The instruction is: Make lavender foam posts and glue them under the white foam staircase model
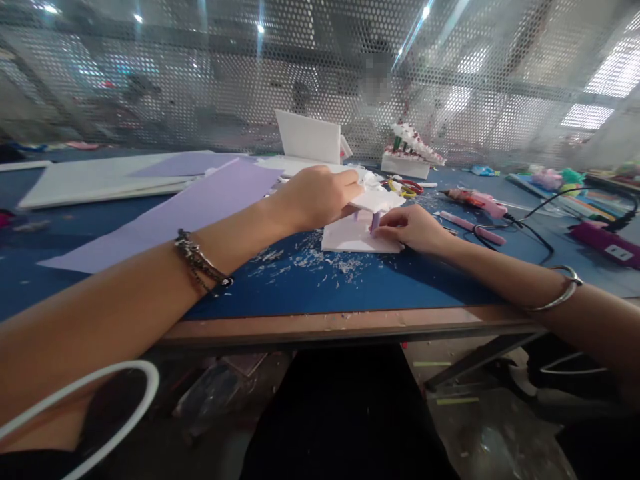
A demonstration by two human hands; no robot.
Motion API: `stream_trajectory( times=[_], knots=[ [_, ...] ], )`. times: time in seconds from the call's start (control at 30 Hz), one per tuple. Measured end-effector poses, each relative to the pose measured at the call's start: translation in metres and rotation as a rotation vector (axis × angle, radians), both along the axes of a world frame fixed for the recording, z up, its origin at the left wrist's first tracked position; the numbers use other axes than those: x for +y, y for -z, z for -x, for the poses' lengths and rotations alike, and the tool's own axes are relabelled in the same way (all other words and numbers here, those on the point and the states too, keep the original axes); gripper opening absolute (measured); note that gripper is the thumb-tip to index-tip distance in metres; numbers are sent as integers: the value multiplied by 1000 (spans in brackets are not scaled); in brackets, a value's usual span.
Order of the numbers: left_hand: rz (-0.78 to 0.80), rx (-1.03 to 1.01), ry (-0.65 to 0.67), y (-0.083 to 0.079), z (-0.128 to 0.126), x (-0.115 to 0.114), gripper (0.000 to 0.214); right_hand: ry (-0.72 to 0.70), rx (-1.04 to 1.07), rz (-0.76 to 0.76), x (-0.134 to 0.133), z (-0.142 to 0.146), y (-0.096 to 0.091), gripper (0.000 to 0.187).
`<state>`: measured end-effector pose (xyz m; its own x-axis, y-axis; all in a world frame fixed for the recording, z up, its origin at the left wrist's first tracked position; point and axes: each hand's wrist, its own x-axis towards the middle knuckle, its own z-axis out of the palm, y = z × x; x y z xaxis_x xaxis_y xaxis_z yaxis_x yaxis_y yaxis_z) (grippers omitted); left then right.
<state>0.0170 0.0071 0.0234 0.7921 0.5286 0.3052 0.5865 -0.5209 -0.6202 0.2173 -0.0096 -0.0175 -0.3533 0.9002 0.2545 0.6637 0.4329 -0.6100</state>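
A small white foam model stands on the table in front of me, with a flat base [353, 241], short purple posts [375, 221] and a ragged-edged white top piece [379, 200]. My left hand [320, 197] reaches over from the left, its fingers closed at the top piece's left edge; the fingertips are partly hidden. From the right, my right hand [413, 227] pinches a purple post between thumb and finger, between base and top. White foam crumbs [345, 263] lie scattered before the base.
Purple sheets [200, 210] and white foam boards [100, 177] lie left. Scissors [407, 187] and a white foam piece with red-dotted decoration [407, 160] are behind. On the right are a pink glue gun [475, 200], its black cord and a purple power strip [607, 243]. A perforated metal screen [225, 87] stands behind.
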Motion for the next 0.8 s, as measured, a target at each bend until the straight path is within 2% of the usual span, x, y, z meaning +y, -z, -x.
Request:
stream_trajectory(
  times=[0.23,0.47,0.67,0.8],
  knots=[
    [4,-5,7,0,0,0,47,-3,17,11,-1,2,1,27],
    [-50,-60,51,0,3,-2,46,-65,64,62,-2,0,-2,27],
    [-7,-154,119,2,5,-1,44,-78,106,87,-3,-4,-3,23],
    [25,-135,120,3,6,1,45,-80,80,75,-3,-4,-4,25]
  ],
)
